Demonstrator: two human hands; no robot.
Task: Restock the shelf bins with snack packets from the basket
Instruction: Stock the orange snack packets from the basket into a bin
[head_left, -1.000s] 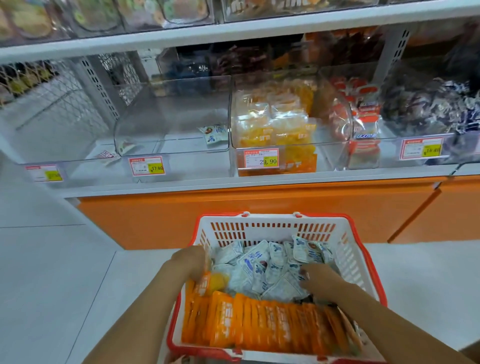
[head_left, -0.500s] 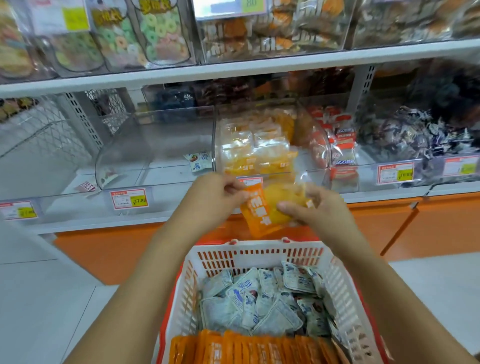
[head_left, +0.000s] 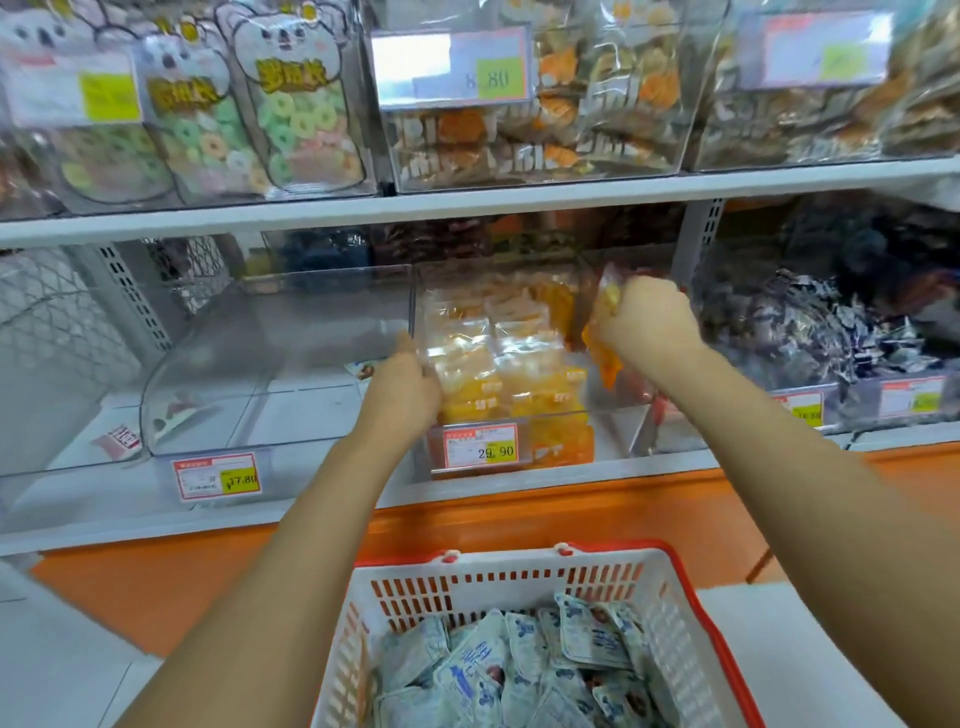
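Two bare arms reach up from a white slotted plastic basket with a red rim (head_left: 519, 584) toward a white metal shelf (head_left: 104, 519). The right hand (head_left: 647, 325) is clenched around a bunch of orange snack packets (head_left: 602, 358), holding them at the upper right corner of a clear plastic bin (head_left: 418, 291) that is already partly filled with matching orange and yellow packs. The left hand (head_left: 405, 387) is at that bin's front left corner; it cannot be told whether it grips the wall or only rests against it. To do this step well, the bunch should probably clear the rim and sit over the stack before the fingers loosen, or packets may slip toward the neighbouring bin on the right; bracing the bin with the left hand would help. Pale blue and white sachets (head_left: 519, 670) wait in the basket, likely meant for the nearly bare clear bin (head_left: 270, 332) to the left. Along the shelf's front edge, a red-bordered price tag (head_left: 480, 448) reads 29.90; a second tag (head_left: 217, 477) reads 17.80; a blurred upper tag (head_left: 457, 65) seems to read 8.80; the other printing is too blurred to read.
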